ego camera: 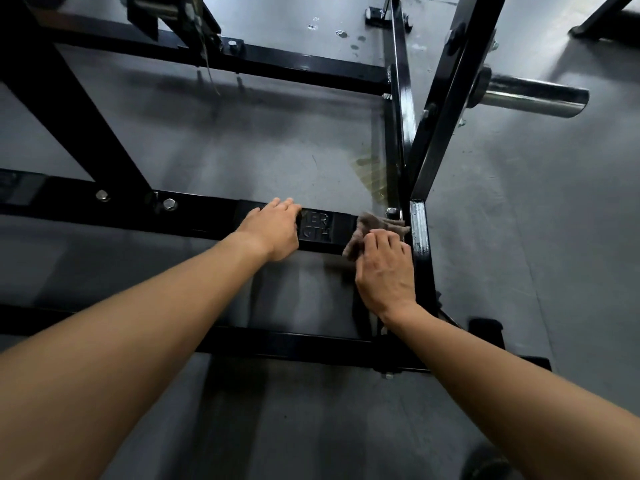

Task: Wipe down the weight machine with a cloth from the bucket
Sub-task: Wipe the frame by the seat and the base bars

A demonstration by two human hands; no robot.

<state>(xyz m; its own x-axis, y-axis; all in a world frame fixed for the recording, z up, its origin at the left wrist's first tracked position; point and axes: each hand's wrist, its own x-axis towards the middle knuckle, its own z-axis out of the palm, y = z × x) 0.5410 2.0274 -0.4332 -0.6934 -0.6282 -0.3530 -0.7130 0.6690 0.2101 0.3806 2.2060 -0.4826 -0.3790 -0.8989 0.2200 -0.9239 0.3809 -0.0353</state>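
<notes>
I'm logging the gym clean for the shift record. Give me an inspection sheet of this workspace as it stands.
Surface: grey floor; yellowish stain beside the post; pale spots farther off.
Job's things: brown cloth on the black bar, at the corner by the post; bucket not in view.
Clutter: nothing seen.
Hands: left hand rests on the bar; right hand grips the cloth against it.
Cables: thin strand hangs from the top fitting.
Surroundings: chrome peg sticks out at right; bolts on the bar.
</notes>
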